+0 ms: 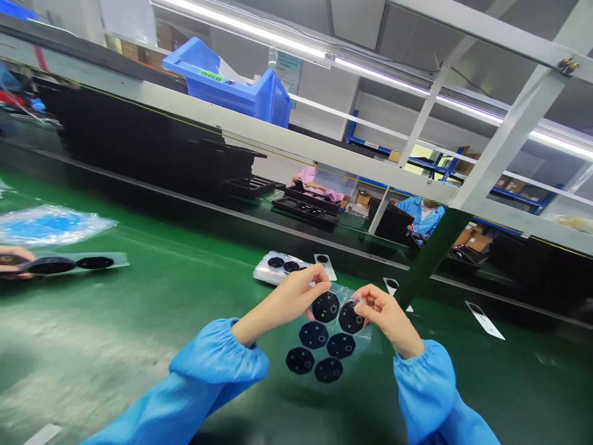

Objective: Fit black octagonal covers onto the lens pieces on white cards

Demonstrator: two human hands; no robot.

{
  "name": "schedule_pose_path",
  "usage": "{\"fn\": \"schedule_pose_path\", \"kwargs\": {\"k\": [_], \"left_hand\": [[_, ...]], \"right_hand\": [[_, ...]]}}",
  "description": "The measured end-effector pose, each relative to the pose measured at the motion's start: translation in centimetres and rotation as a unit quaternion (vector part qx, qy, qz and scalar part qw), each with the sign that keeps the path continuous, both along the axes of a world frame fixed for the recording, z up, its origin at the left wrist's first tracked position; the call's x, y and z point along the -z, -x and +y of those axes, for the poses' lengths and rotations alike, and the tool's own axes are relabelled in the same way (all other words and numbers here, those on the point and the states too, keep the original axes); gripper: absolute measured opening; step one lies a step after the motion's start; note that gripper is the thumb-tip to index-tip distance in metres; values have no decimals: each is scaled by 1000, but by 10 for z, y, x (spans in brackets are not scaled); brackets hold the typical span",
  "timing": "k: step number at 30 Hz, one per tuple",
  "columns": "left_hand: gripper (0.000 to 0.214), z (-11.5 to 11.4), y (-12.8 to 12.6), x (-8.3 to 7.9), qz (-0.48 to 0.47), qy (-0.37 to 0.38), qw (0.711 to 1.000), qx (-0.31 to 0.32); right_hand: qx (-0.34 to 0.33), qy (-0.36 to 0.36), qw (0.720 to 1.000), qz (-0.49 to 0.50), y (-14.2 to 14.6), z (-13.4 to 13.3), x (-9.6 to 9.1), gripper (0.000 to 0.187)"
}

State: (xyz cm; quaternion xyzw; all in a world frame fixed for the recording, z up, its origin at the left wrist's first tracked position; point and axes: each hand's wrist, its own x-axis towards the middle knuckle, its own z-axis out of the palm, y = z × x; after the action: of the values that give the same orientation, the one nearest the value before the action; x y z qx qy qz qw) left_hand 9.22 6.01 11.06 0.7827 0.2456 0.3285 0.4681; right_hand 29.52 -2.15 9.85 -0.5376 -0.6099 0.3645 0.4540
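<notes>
Between my hands hangs a clear plastic sheet (324, 340) bearing several black octagonal pieces (341, 345) in two columns, each with small light marks. My left hand (306, 287) pinches its upper left edge. At the upper right corner, my right hand (382, 312) has its fingers closed around the edge, over one black piece. Just behind my left hand, a stack of clear-wrapped sheets (271, 272) with black discs lies on the green table (208, 296). Near it is a white card with a black disc (325, 267).
More white cards (485, 320) lie to the right. At left, another person's hand (16, 253) holds a strip with black discs (95, 262) near a blue bagged item (50, 225). A blue bin (227, 83) sits on the rail above; a green post (433, 259) rises at right.
</notes>
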Motion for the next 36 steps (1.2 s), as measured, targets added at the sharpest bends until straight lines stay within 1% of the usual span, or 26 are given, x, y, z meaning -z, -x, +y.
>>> {"fn": "schedule_pose_path", "kwargs": {"k": [2, 4, 8, 11, 12, 14, 15, 16, 17, 18, 20, 22, 25, 28, 30, 32, 34, 36], "left_hand": [[22, 0, -5, 5, -12, 27, 1000, -9], [24, 2, -10, 10, -24, 54, 998, -17], [26, 6, -15, 21, -32, 114, 993, -16], [30, -2, -14, 34, -21, 180, 983, 6], [33, -7, -13, 42, -12, 205, 978, 22], [39, -23, -10, 62, 18, 255, 964, 71], [43, -31, -8, 74, 34, 284, 953, 99], [43, -38, -7, 87, 44, 337, 931, 132], [42, -45, -7, 100, 49, 370, 916, 145], [42, -49, -7, 111, 56, 378, 912, 147], [41, -51, -9, 126, 90, 343, 924, 141], [39, -43, -14, 131, 105, 292, 943, 120], [34, -15, -24, 125, 107, 205, 970, 76], [31, 20, -32, 120, 107, 70, 992, 4], [23, 40, -33, 123, 122, -19, 991, -45], [21, 55, -32, 130, 149, -87, 982, -76], [23, 64, -31, 138, 179, -139, 970, -89], [25, 68, -30, 145, 206, -180, 958, -90]], "right_hand": [[-21, 65, 996, 58, -5, -5, 10, 34], [-26, 108, 988, 108, -8, -9, 20, 36], [-1, 146, 973, 179, -8, -10, 38, 40], [30, 171, 963, 207, -8, -15, 51, 42], [40, 183, 959, 212, -9, -19, 57, 42], [56, 217, 949, 220, -8, -31, 71, 45], [61, 239, 943, 223, -8, -39, 79, 47], [65, 263, 936, 226, -7, -46, 88, 49], [67, 286, 929, 227, -6, -53, 96, 51], [68, 305, 922, 228, -6, -59, 103, 53], [63, 329, 913, 231, -6, -65, 111, 53], [57, 317, 918, 233, -8, -61, 111, 49], [65, 262, 934, 235, -19, -41, 102, 44], [91, 218, 941, 241, -37, -17, 93, 38], [105, 191, 943, 252, -49, -7, 89, 35], [115, 165, 943, 264, -59, -2, 89, 34], [119, 149, 943, 272, -66, 0, 92, 35], [118, 144, 943, 276, -68, 2, 98, 36]]}}
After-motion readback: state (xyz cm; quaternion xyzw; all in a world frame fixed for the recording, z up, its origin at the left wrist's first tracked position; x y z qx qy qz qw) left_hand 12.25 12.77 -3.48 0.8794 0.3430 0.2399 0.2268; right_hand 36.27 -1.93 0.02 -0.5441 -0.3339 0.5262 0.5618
